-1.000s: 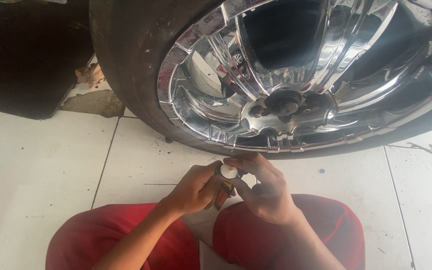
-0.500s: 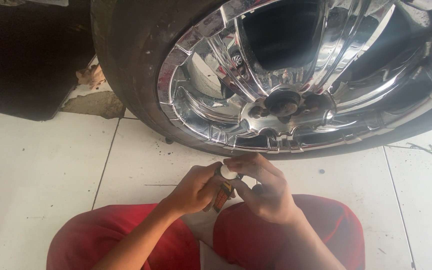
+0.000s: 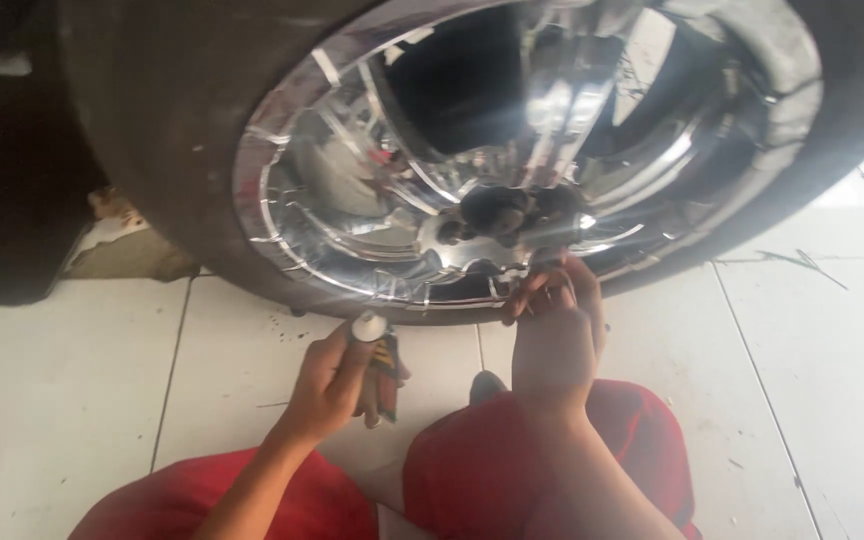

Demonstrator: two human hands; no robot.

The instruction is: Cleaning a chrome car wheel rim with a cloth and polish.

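A small squeezable tube with a white cap and a yellow-and-dark printed body (image 3: 377, 362) sits just left of the frame's centre, low down, above the white tiled floor (image 3: 72, 400). Its long axis runs nearly upright, leaning slightly, with the capped end pointing up toward the wheel and the tail end pointing down toward the knees. The left hand (image 3: 337, 385) has its grip closed around the tube's body, fingers wrapped and thumb side near the cap, which keeps the nozzle end upward and close to the work.

The right hand (image 3: 552, 335) is raised to the right of the tube, apart from it, with its fingers (image 3: 537, 290) loosely curled and their tips at the lower edge of the shiny chrome wheel rim (image 3: 432, 220). Whether anything is pinched there I cannot tell.

The rim fills the upper middle of the frame, ringed by a dark rubber tyre (image 3: 167, 150) resting on the tiles. Red-clad knees (image 3: 492, 460) occupy the bottom, so the person seems to crouch close to the wheel.
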